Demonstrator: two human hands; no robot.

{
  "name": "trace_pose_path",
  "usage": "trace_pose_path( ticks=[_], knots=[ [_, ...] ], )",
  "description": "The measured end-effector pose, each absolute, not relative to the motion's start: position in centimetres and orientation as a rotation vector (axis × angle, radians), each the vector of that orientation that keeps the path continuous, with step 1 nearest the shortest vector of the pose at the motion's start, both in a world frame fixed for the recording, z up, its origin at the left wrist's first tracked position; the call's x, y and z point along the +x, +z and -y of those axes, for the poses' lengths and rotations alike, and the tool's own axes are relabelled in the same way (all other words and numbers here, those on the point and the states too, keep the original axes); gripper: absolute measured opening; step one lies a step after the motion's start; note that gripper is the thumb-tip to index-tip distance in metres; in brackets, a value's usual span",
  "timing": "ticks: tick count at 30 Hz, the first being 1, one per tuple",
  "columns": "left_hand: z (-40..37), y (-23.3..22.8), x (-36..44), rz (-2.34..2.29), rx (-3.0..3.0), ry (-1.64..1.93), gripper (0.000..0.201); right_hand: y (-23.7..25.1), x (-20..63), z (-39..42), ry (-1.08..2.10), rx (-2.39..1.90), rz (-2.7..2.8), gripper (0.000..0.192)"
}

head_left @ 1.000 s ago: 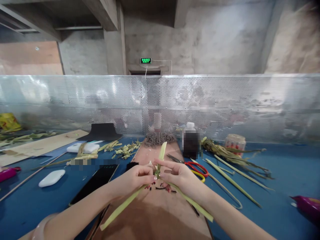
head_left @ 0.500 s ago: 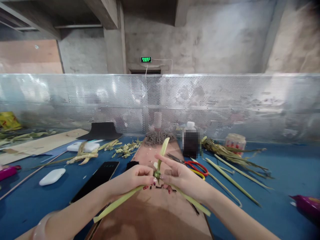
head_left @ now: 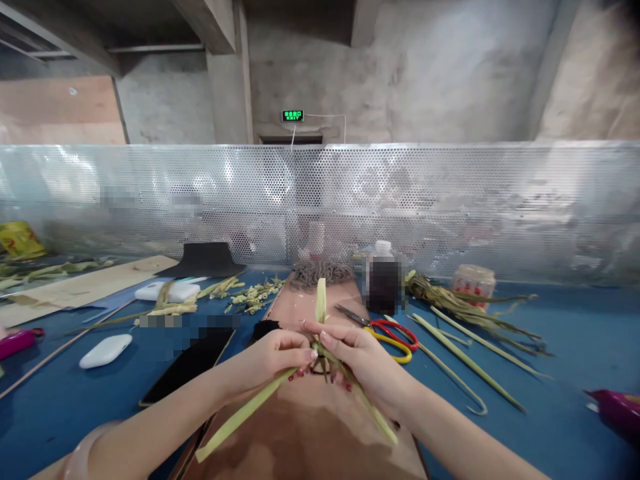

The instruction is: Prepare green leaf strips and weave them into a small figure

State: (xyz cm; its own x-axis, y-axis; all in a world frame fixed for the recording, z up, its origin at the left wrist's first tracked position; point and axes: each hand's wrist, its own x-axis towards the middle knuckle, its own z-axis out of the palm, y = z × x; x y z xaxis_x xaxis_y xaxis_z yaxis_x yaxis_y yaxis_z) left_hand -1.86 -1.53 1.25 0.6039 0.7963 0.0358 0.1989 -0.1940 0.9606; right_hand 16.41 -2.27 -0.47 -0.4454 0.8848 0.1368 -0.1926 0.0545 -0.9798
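Both hands meet over a brown board, working pale green leaf strips that cross in a small knot between the fingertips. My left hand pinches the knot's left side, where one strip trails down to the lower left. On the other side my right hand grips with thumb and fingers, a second strip hanging below it to the lower right. A third strip end stands up beyond the fingers. The knot itself is partly hidden. Scissors with red and yellow handles lie just past the right hand.
A bundle of grey cord lies at the board's far end, with a dark bottle beside it. Loose green stalks spread over the blue table to the right. On the left are a phone and a white case.
My right hand's fingers have folded lower over the knot. The right strip swung inward and down; the upright strip now stands straighter.
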Motion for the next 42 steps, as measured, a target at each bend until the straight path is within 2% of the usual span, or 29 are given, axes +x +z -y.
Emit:
trace_pose_path(
  ticks=[4,9,17,23,31,42],
  knots=[
    [1.5,1.0,-1.8,-0.891,1.786,0.634,0.028,-0.4,16.2,2.5,1.521,-0.798,1.394,0.048],
    [1.6,1.0,-1.6,-0.915,1.892,0.588,0.031,-0.8,16.3,2.2,1.491,-0.857,1.338,0.041],
    [2.2,1.8,-1.6,-0.867,1.954,0.573,0.031,-0.9,15.7,2.2,1.379,-0.831,1.204,0.043],
    [2.8,2.8,-1.3,-0.846,2.007,0.598,0.031,-0.4,15.4,2.9,1.259,-0.951,1.237,0.040],
    [2.6,1.5,-1.2,-0.886,1.942,0.783,0.033,-0.5,15.8,3.0,1.113,-0.957,1.366,0.044],
    [2.9,1.5,-1.8,-0.922,2.298,0.825,0.032,-0.3,15.5,3.5,0.870,-0.933,1.476,0.039]
  ],
)
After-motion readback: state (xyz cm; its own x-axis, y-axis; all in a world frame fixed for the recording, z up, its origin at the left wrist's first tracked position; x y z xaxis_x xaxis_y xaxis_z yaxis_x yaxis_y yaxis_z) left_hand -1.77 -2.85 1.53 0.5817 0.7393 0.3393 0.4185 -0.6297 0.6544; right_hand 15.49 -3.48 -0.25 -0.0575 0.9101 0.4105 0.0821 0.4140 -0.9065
